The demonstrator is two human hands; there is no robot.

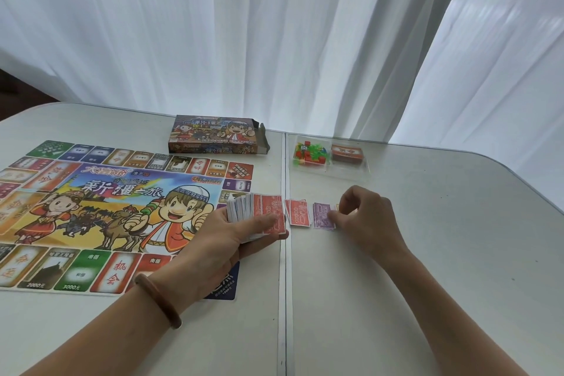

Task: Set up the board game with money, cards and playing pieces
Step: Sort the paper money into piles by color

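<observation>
Head camera: colourful paper game board (91,207) lies unfolded. Left hand (225,235) grips thick paper-money stack (256,210); right hand (369,217), fingers curled, meets small purple note pile (322,217) beside red note pile (297,212), grip unclear. Orange cards (348,153), plastic pieces (308,153) sit unsorted in clear tray (351,172).

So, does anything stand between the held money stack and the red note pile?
Nothing visible does. The red note pile lies on the table, just right of the money stack in the left hand.

The game board (122,192) runs off the left edge.
</observation>
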